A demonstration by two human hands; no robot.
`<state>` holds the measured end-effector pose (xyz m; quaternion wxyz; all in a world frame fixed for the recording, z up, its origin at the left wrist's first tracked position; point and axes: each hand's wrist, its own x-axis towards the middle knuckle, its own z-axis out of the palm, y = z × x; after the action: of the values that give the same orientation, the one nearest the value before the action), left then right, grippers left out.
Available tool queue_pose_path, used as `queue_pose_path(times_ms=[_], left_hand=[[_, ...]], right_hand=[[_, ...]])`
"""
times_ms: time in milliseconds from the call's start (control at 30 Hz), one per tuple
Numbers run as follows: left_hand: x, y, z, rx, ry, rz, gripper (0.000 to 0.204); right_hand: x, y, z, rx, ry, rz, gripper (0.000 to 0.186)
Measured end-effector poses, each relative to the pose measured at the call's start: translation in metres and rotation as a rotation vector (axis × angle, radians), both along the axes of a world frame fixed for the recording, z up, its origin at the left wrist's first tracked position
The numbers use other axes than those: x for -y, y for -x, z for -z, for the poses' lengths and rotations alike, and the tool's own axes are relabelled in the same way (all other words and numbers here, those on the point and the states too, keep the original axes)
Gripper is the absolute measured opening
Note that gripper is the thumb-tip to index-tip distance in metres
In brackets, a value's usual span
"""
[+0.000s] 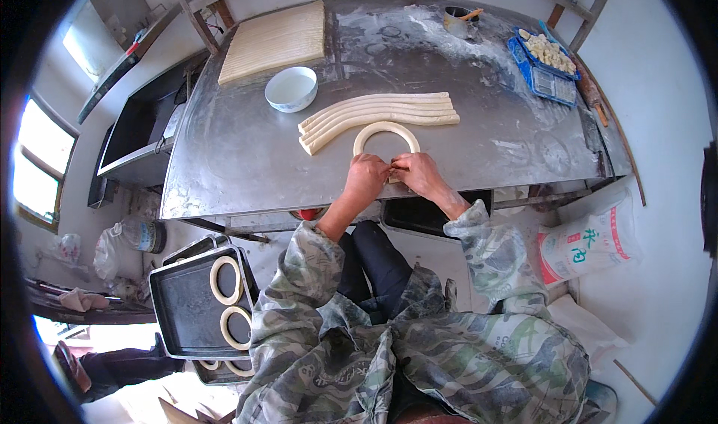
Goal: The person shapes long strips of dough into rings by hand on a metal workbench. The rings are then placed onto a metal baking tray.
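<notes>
A rope of pale dough (pixel 387 127) is bent into a ring on the metal table, near its front edge. At the ring's near side, my left hand (pixel 366 176) and my right hand (pixel 419 173) come together, fingers closed on the two ends of the dough rope. My fingers hide the join itself. Just beyond the ring lie several dough strips (pixel 381 116) side by side, curving down at their left end. A white bowl (pixel 292 89) stands to the left of these strips.
A ribbed dough slab (pixel 277 39) lies at the far left. A blue scale (pixel 550 80) bears dough pieces (pixel 550 52); a rolling pin (pixel 591 95) is beside it. A metal cup (pixel 458 22) stands behind. Black trays (pixel 183 312) with dough rings (pixel 226 280) are low on the left; a sack (pixel 583 244) stands right.
</notes>
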<state>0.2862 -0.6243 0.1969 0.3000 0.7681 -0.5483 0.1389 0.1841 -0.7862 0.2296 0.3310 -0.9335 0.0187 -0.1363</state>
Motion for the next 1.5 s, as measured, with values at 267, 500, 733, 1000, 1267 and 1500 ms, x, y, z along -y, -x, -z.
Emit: queue_pose_path(times_ms=[267, 500, 733, 1000, 1267, 1500], left_hand=[[0.006, 0.012, -0.014, -0.003, -0.045, -0.019, 0.010], [0.005, 0.013, -0.004, 0.045, -0.033, -0.020, 0.006], [-0.008, 0.006, -0.017, 0.072, -0.045, 0.076, 0.008], [-0.017, -0.002, -0.024, 0.128, -0.002, 0.139, 0.010], [-0.024, -0.006, -0.023, 0.140, -0.045, 0.100, 0.010], [-0.026, -0.021, -0.014, -0.080, -0.073, -0.275, 0.025]], right_hand=[[0.010, 0.005, 0.013, 0.004, 0.102, -0.001, 0.020], [0.002, 0.005, 0.017, 0.132, 0.141, 0.017, 0.011], [-0.006, 0.004, 0.006, 0.118, 0.273, -0.045, 0.010], [-0.004, 0.008, 0.010, 0.227, 0.277, -0.097, 0.008], [-0.016, 0.000, 0.012, 0.180, 0.362, -0.089, 0.009], [-0.005, -0.005, -0.008, 0.280, 0.101, 0.088, 0.019]])
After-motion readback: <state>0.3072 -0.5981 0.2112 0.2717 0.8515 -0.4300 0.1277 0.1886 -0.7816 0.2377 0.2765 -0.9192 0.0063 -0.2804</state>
